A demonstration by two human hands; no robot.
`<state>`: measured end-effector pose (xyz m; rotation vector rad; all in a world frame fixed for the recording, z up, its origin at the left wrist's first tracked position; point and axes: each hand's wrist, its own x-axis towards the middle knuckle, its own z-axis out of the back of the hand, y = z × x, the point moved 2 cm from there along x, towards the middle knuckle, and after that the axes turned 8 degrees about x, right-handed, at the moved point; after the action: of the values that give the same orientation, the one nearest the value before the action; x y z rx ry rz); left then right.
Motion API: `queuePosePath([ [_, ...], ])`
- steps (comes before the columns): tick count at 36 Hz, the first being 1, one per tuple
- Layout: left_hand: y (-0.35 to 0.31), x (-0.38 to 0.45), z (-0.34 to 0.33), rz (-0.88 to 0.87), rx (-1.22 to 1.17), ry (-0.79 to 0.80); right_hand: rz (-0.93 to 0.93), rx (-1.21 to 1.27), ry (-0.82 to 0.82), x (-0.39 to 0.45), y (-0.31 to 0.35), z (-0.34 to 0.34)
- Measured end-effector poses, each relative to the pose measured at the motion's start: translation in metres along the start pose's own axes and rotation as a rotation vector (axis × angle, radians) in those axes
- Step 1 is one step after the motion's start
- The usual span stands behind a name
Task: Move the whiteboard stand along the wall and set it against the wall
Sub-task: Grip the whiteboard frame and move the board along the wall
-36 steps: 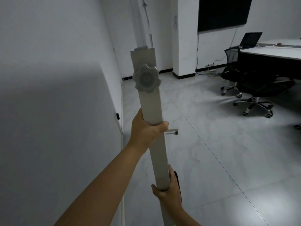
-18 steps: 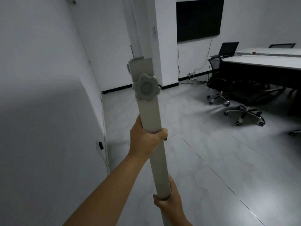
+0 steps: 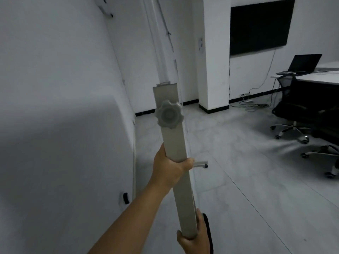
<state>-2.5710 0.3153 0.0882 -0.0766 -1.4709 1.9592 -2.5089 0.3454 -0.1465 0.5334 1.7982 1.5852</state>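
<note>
Stand post (image 3: 174, 143) near-upright, top tilted left twd wall (image 3: 55, 125), both hands (image 3: 170, 169) gripping.

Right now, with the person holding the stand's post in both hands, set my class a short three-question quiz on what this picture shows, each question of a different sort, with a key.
1. True or false: the left hand grips the post above the right hand.
2. Multiple choice: the grey star knob sits (a) below both hands, (b) between the hands, (c) above both hands.
3. Fill in: on the white desk at the far right stands an open ____.

Key: 1 true; 2 c; 3 laptop.
</note>
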Motion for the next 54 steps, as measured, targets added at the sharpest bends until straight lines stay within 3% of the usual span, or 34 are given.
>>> queuePosePath([
  [4, 0.03, 0.074, 0.001, 0.004, -0.022, -0.005, -0.018, 0.014, 0.016, 0.122, -0.061, -0.028],
  [8, 0.059, 0.149, 0.003, -0.001, -0.014, 0.004, 0.002, 0.036, -0.08, 0.151, 0.032, -0.05],
  [15, 0.11, 0.277, 0.0, -0.035, -0.07, 0.065, -0.071, 0.154, -0.048, 0.285, 0.057, -0.09],
  [17, 0.122, 0.313, -0.002, -0.042, -0.068, 0.073, 0.01, 0.086, -0.031, 0.359, 0.015, -0.112],
  [19, 0.135, 0.35, -0.003, -0.045, -0.058, 0.078, 0.048, -0.047, -0.255, 0.431, -0.019, -0.116],
  [20, 0.141, 0.369, -0.002, -0.042, -0.061, 0.079, 0.06, -0.015, -0.284, 0.448, -0.02, -0.114],
  [21, 0.148, 0.387, -0.002, -0.038, -0.071, 0.08, 0.071, -0.057, -0.216, 0.452, 0.001, -0.121],
  [22, 0.155, 0.405, -0.002, -0.033, -0.078, 0.08, 0.082, 0.057, -0.101, 0.444, 0.041, -0.134],
  [25, 0.176, 0.463, -0.002, -0.029, -0.076, 0.069, 0.101, 0.174, -0.108, 0.45, 0.114, -0.147],
  [28, 0.198, 0.518, -0.003, -0.034, -0.061, 0.063, 0.101, 0.071, -0.05, 0.517, 0.108, -0.174],
  [31, 0.219, 0.571, -0.005, -0.026, -0.057, 0.069, 0.17, 0.069, -0.284, 0.577, 0.11, -0.195],
  [36, 0.249, 0.653, -0.007, -0.026, -0.062, 0.044, 0.146, 0.013, -0.068, 0.642, 0.144, -0.211],
  [54, 0.347, 0.927, -0.02, -0.108, -0.123, 0.129, 0.134, 0.003, -0.13, 0.908, 0.207, -0.287],
])
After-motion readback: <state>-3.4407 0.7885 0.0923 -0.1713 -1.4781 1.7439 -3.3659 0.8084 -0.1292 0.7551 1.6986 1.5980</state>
